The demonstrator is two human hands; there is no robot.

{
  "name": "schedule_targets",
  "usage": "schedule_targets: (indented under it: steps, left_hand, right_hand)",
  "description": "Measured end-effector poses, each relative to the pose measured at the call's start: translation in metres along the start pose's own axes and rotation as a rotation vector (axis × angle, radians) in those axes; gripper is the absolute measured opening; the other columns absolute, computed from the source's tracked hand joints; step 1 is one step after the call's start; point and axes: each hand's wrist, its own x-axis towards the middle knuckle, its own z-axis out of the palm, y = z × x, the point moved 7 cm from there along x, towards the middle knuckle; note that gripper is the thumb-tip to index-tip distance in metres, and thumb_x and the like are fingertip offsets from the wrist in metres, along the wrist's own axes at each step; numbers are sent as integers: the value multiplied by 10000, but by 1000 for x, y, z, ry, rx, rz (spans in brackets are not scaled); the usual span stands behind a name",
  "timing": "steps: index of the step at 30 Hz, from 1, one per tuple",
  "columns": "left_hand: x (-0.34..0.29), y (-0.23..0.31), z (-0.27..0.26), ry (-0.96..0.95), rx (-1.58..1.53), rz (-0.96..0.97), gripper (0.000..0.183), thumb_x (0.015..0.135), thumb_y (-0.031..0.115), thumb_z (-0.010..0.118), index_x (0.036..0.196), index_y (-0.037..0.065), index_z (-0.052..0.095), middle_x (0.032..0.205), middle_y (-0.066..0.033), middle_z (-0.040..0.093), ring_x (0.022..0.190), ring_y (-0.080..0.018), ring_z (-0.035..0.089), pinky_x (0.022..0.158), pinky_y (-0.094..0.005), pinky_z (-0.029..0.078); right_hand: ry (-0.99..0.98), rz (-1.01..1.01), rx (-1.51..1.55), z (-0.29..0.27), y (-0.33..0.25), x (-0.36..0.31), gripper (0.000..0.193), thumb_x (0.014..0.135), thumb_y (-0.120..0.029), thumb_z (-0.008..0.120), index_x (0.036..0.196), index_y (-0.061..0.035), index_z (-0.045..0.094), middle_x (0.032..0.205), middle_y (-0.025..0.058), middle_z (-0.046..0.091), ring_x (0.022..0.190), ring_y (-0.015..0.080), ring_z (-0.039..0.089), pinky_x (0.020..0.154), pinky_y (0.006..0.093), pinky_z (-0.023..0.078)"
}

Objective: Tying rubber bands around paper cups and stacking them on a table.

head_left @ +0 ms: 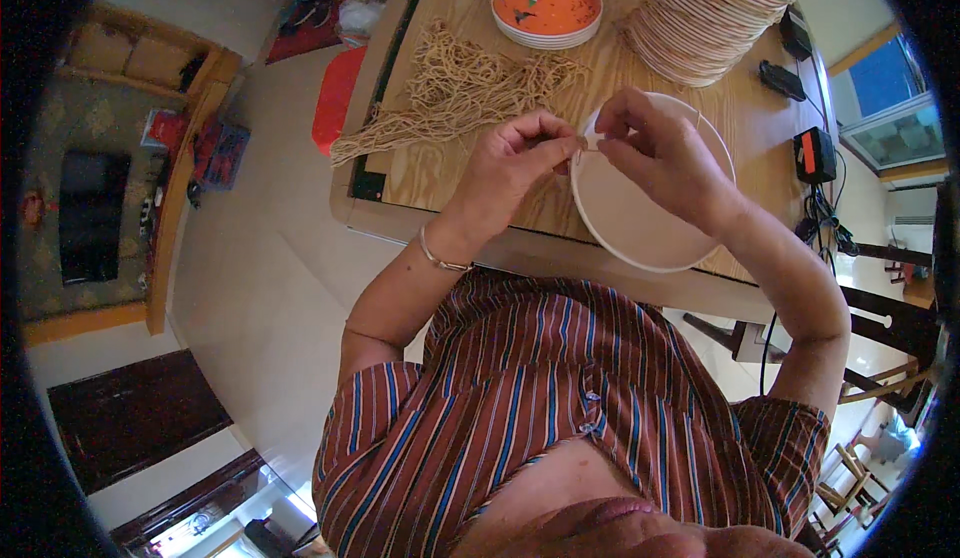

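Note:
A round paper bucket (640,220) with a pale inside and a white rim stands at the near table edge, its mouth toward me. At the left part of its rim, my left hand (520,166) is closed in a pinch on a small tan bit that looks like the end of a cord. Close beside those fingertips, my right hand (668,156) reaches across the bucket's mouth with its fingers pinched together; what they hold is too small to make out. A loose bundle of tan cords (455,88) lies on the table left of the bucket.
Beyond my hands on the wooden table (400,186) stand an orange printed bucket stack (547,3) and a tall leaning bucket stack (715,13). Black adapters (815,156) with cables lie along the right edge. A red stool (338,98) stands past the left edge.

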Motion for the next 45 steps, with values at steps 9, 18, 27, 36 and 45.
schedule_targets:
  steps: [9, 18, 27, 36, 45]
  left_hand:
    - [1, -8, 0, -1, -71, -71, 112, 881, 48, 643, 991, 37, 660, 950, -23, 671, 866, -94, 609, 784, -242, 484]
    - [-2, 5, 0, 19, 170, 64, 109, 893, 82, 650, 984, 23, 663, 888, 21, 636, 800, -44, 567, 720, -208, 472]
    - [-6, 9, 1, 93, 192, 83, 139, 901, 85, 645, 1032, 39, 635, 907, 32, 618, 794, -30, 548, 715, -187, 460]
    - [-8, 15, 7, 36, 214, 132, 155, 880, 85, 673, 1011, 42, 601, 914, 19, 598, 828, -44, 545, 749, -204, 466]
    - [-3, 12, 2, 36, 417, 264, 102, 844, 53, 689, 917, 33, 621, 883, -22, 595, 802, -89, 562, 738, -257, 469]
  right_hand:
    - [-6, -7, 1, 2, -2, -3, 150, 919, -106, 600, 1053, -41, 580, 823, -5, 552, 714, 48, 519, 625, 206, 457]
    - [-144, 500, 441, 16, 11, -7, 151, 909, -147, 626, 1012, -38, 614, 706, -15, 526, 481, 30, 410, 391, 185, 278]
    - [-153, 471, 501, 17, 20, -5, 151, 907, -181, 626, 963, -41, 644, 688, -2, 536, 480, 58, 443, 393, 214, 322]
    - [-134, 480, 449, 15, 16, -5, 154, 909, -191, 634, 956, -44, 635, 683, -12, 523, 481, 52, 424, 398, 211, 305]
    - [-97, 486, 440, 16, 14, -7, 87, 899, -137, 638, 956, -76, 612, 681, -40, 508, 493, 12, 391, 402, 178, 257]
